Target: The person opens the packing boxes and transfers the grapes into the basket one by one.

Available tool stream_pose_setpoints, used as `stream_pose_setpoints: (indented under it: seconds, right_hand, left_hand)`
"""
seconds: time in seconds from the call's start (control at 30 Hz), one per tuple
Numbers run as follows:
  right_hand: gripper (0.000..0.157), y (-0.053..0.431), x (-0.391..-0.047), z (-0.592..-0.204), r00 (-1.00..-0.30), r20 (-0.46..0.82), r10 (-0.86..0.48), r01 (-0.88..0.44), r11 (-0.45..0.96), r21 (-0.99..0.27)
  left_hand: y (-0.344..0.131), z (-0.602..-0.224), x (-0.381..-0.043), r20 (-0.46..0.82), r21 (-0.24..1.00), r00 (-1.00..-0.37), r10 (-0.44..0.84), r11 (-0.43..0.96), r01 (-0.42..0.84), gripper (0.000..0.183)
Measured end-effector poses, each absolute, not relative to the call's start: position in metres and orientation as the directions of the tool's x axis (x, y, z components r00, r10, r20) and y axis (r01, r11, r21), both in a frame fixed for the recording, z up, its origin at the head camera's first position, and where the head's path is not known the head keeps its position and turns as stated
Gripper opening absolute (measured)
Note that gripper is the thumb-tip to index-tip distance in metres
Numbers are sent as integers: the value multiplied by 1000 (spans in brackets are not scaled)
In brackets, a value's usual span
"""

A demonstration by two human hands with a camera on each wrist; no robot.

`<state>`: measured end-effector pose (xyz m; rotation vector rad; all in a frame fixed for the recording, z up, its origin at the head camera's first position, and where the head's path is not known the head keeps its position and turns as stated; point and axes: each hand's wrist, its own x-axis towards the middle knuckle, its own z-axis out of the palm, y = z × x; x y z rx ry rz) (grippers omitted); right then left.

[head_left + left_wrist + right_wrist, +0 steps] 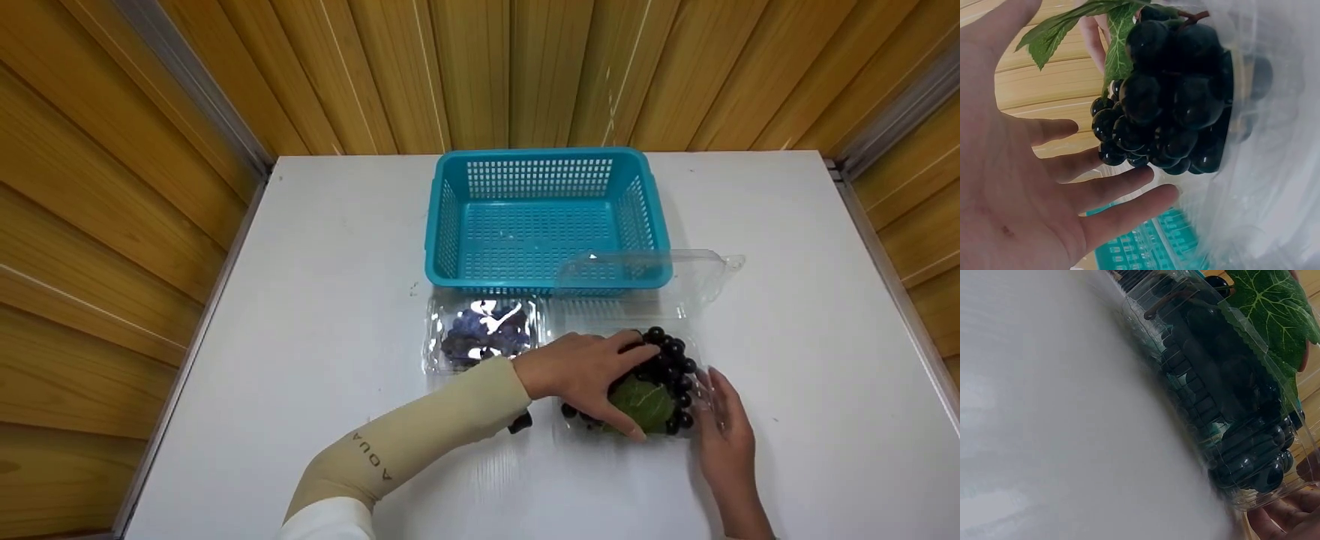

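Note:
A bunch of dark grapes (679, 367) with a green leaf (641, 405) lies in a clear plastic box, its lid (694, 281) swung up. Over the bunch spreads my left hand (581, 371), fingers apart and fairly straight; the left wrist view shows this open palm (1016, 185) beside the grapes (1145, 101). At the box's right end my right hand (727, 431) holds the wall. In the right wrist view its fingers (1292, 517) are outside the box corner (1247, 499) and one digit is at the rim. Some of the grapes are hidden under my left hand.
A blue-green plastic basket (540, 283) stands behind the box, and the raised lid overlaps its front right corner. Left of the open box sits a closed clear box (484, 330) with dark fruit. A small black object (520, 422) shows beside my left sleeve (420, 420).

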<state>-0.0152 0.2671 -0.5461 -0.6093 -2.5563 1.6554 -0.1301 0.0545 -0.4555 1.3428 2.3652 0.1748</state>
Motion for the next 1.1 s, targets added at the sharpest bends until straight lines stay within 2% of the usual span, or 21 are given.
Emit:
stream_pose_setpoints:
  seconds: [0.33, 0.53, 1.1]
  right_hand:
    - [53, 269, -16, -546, -928, -175, 330, 300, 379, -875]
    - [52, 270, -15, -547, -933, -158, 323, 285, 398, -872]
    - [53, 268, -14, -544, -920, -213, 329, 335, 377, -863]
  left_hand:
    - [60, -458, -130, -298, 257, -447, 844, 522, 813, 103]
    - [66, -462, -129, -310, 237, -465, 829, 541, 807, 104]
    - [82, -467, -126, -364, 216, -523, 771, 616, 758, 113]
